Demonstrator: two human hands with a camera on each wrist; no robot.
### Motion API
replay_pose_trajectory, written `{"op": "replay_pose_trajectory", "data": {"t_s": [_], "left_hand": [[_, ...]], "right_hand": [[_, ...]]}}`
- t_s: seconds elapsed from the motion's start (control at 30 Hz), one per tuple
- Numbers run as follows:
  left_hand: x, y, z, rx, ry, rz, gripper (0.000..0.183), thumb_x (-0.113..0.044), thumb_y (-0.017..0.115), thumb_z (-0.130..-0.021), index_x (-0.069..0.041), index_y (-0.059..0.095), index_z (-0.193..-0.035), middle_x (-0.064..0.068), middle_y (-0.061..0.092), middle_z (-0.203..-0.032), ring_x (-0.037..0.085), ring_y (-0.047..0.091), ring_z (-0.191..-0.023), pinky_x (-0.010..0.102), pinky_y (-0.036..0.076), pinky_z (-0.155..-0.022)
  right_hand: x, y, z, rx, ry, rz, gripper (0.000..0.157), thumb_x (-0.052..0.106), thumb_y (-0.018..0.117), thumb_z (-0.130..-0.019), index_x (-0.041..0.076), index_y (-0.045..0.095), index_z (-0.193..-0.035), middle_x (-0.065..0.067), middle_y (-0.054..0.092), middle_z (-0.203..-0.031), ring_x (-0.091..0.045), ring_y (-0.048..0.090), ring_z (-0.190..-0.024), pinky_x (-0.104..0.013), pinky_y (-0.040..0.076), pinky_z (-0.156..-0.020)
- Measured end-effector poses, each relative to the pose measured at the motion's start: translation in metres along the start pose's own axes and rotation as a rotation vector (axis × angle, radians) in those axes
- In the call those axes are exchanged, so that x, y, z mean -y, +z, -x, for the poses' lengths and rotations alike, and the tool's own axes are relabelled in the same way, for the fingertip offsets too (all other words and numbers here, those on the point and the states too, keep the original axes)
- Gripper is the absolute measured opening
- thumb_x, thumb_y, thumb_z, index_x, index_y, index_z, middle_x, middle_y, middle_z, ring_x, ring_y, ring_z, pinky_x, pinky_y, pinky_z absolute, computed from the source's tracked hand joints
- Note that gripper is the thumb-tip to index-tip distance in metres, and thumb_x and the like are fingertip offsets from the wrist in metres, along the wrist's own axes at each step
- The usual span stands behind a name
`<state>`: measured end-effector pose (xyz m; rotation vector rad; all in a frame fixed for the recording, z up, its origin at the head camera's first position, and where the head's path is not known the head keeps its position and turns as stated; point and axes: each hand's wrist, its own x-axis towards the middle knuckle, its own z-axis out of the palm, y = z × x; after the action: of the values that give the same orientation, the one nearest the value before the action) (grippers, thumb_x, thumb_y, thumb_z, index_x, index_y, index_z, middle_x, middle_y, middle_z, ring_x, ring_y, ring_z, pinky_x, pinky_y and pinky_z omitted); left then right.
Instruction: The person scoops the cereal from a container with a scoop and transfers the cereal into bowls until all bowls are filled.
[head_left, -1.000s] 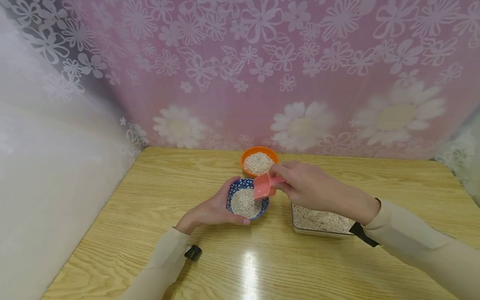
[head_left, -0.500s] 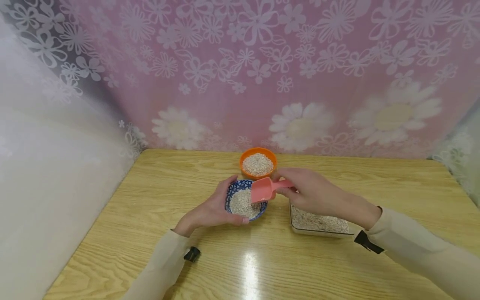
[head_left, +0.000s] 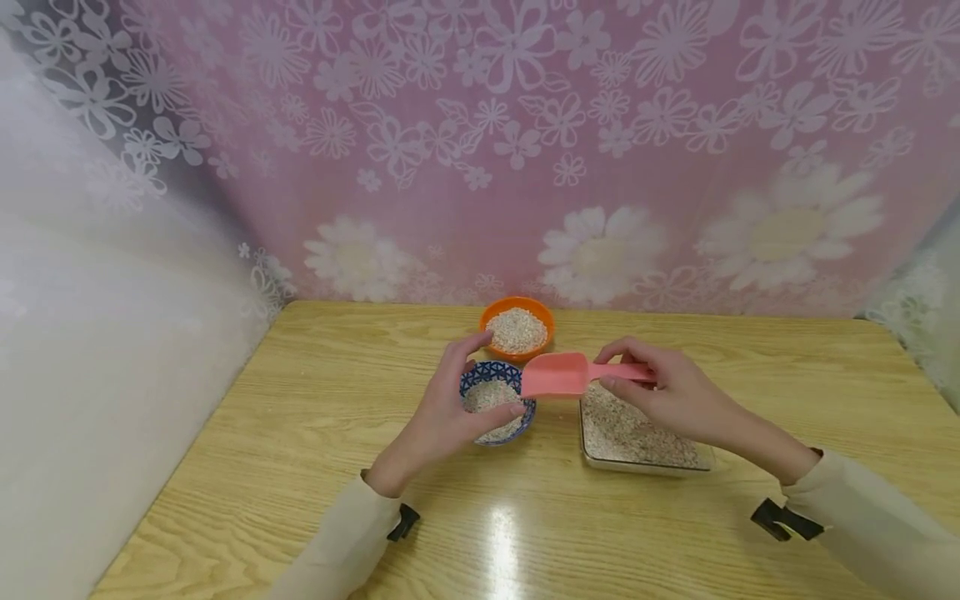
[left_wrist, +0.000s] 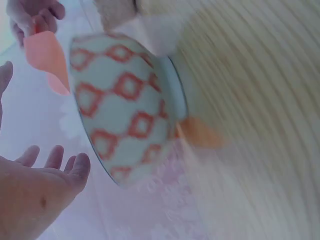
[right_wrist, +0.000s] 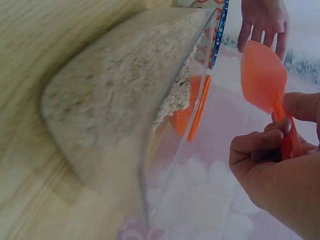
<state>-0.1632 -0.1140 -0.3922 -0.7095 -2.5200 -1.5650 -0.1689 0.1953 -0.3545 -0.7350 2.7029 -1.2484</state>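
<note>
My right hand (head_left: 667,390) pinches the handle of a pink plastic scoop (head_left: 557,375), held level just right of a small bowl (head_left: 491,372). The scoop's hollow looks bare. Blue pattern lines the bowl inside, and the left wrist view shows red diamonds on its pale outside (left_wrist: 120,95). Pale flakes like rolled oats (head_left: 489,398) lie in it. Over its left side my left hand (head_left: 435,408) hovers, thumb and fingers spread and holding nothing. In the left wrist view a gap separates that hand (left_wrist: 37,192) from the bowl's wall.
Behind the patterned bowl stands an orange bowl (head_left: 517,301) of similar flakes. A clear rectangular container (head_left: 637,467), filled with flakes, sits to the right below my right hand. A flowered pink cloth (head_left: 450,208) hangs along the table's (head_left: 360,333) back edge.
My left hand has let go of the bowl and lifted off it. The right hand has drawn the scoop rightward out of the bowl and levelled it.
</note>
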Motion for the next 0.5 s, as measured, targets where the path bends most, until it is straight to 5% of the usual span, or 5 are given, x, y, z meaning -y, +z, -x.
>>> {"op": "replay_pose_trajectory", "data": {"t_s": [0.23, 0.5], "left_hand": [[-0.013, 0.019, 0.004, 0.059, 0.001, -0.004, 0.087, -0.028, 0.086, -0.084, -0.022, 0.038, -0.156, 0.003, 0.042, -0.157, 0.023, 0.045, -0.142, 0.052, 0.041, -0.116], [-0.028, 0.043, 0.005, 0.17, -0.046, -0.039, 0.085, -0.04, 0.08, -0.089, -0.029, 0.032, -0.158, -0.004, 0.037, -0.159, 0.015, 0.038, -0.146, 0.05, 0.04, -0.117]], "right_hand": [[-0.016, -0.011, 0.022, -0.07, -0.012, -0.084, 0.018, 0.015, 0.066, -0.101, 0.017, 0.066, -0.118, -0.001, 0.055, -0.072, -0.015, 0.044, -0.054, -0.03, 0.039, -0.05], [-0.037, -0.03, 0.044, -0.139, 0.012, -0.07, 0.022, 0.006, 0.069, -0.097, 0.012, 0.067, -0.118, 0.003, 0.064, -0.081, -0.015, 0.049, -0.06, -0.03, 0.038, -0.052]]}}
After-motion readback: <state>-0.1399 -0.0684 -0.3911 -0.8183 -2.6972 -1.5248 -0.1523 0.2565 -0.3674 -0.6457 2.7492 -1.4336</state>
